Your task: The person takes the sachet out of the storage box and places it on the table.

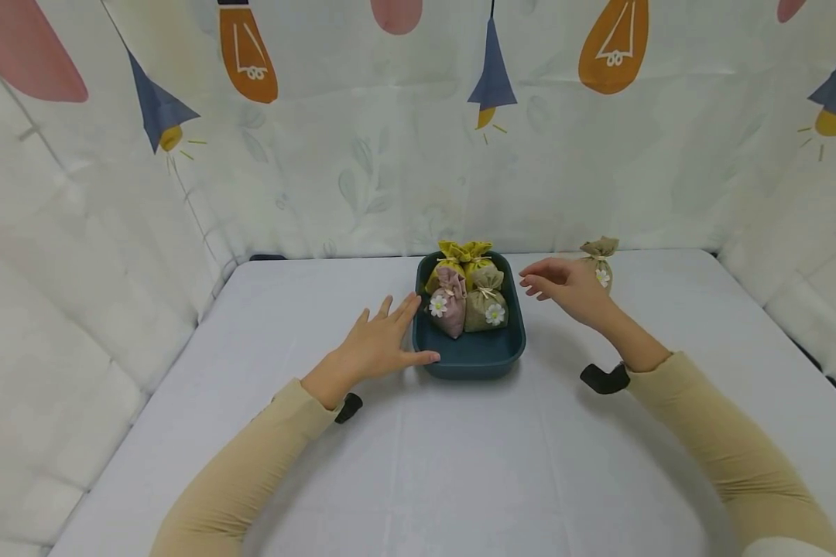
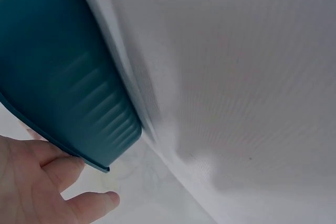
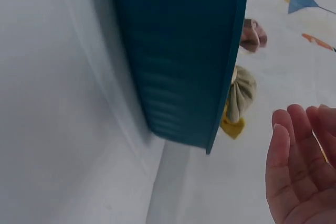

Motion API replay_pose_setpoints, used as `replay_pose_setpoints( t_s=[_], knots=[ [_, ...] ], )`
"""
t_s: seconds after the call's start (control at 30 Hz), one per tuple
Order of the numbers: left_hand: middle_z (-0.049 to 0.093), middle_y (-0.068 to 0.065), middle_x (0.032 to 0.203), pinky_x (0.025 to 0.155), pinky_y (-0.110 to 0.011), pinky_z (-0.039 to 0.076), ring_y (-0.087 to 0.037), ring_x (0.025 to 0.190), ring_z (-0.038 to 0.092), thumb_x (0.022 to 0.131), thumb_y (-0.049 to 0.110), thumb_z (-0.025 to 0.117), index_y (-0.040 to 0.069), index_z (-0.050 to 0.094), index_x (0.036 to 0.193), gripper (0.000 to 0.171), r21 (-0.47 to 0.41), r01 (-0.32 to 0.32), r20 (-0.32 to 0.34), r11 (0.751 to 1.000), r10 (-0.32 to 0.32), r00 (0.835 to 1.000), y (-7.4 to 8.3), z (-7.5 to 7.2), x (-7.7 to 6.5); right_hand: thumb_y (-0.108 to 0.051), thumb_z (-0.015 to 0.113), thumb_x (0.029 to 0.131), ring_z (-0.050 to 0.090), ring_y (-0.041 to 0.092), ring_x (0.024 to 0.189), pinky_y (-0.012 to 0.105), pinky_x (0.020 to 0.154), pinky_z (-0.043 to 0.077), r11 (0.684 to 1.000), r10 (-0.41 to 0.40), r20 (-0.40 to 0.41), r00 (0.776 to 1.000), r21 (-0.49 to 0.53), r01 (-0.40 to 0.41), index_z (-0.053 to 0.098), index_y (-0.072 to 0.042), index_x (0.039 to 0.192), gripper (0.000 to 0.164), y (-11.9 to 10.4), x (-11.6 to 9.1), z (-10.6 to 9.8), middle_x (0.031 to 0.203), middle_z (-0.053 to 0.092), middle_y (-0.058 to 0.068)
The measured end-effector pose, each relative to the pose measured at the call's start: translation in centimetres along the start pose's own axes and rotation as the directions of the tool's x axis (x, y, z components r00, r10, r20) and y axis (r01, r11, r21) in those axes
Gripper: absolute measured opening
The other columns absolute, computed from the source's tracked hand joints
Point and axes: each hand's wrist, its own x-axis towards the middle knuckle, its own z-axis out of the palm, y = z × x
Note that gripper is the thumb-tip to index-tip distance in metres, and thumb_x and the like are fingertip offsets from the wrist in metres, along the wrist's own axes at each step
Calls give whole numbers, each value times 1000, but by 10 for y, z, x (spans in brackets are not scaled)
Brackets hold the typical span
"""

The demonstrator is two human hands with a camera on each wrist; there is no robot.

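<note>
A dark teal plastic bin (image 1: 470,370) on the table holds several small drawstring pouches. Two yellow pouches (image 1: 453,251) are at the back; in front are a pink pouch (image 1: 449,309) and an olive pouch (image 1: 484,309), each with a white flower. My left hand (image 1: 372,348) is spread at the bin's left side, fingertips right at the rim. To the right of the bin hovers my right hand (image 1: 567,286), fingers loosely bent with nothing in them. Beyond it stands a tan pouch (image 1: 600,249) with a white flower, partly hidden by that hand.
The white-covered table (image 1: 460,472) ends at a patterned fabric wall (image 1: 418,178) just behind the bin. White padded side walls (image 1: 63,309) border it left and right. A black wrist-camera mount (image 1: 604,379) hangs beneath the right wrist.
</note>
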Motion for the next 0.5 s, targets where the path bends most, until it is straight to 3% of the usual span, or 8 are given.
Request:
replay_pose_setpoints(
  t_s=[0.13, 0.27, 0.5],
  knots=[
    [8, -1, 171, 119, -66, 12, -40, 155, 9, 90, 77, 56, 16, 9, 167, 109, 3, 2, 0, 1000, -2, 1000, 0, 0, 0, -9, 61, 105, 71, 20, 90, 28, 75, 60, 1000, -11, 9, 1000, -11, 12, 69, 9, 121, 25, -2, 3, 13, 110, 72, 22],
    [8, -1, 171, 119, -67, 12, -40, 155, 9, 90, 78, 56, 16, 9, 167, 110, 2, 2, 0, 1000, -2, 1000, -1, 0, 0, -11, 61, 105, 71, 31, 94, 26, 74, 59, 1000, 2, 37, 999, 22, -3, 69, 9, 122, 27, -3, 6, 26, 111, 72, 21],
    [8, -1, 171, 119, -67, 12, -40, 155, 9, 89, 78, 56, 16, 9, 167, 110, -3, 3, 5, 1000, -3, 1000, 0, 0, 0, -13, 61, 105, 70, 34, 99, 42, 83, 61, 991, 88, 86, 992, 98, -96, 67, 9, 125, 30, -9, 11, 40, 111, 72, 23]
  ],
)
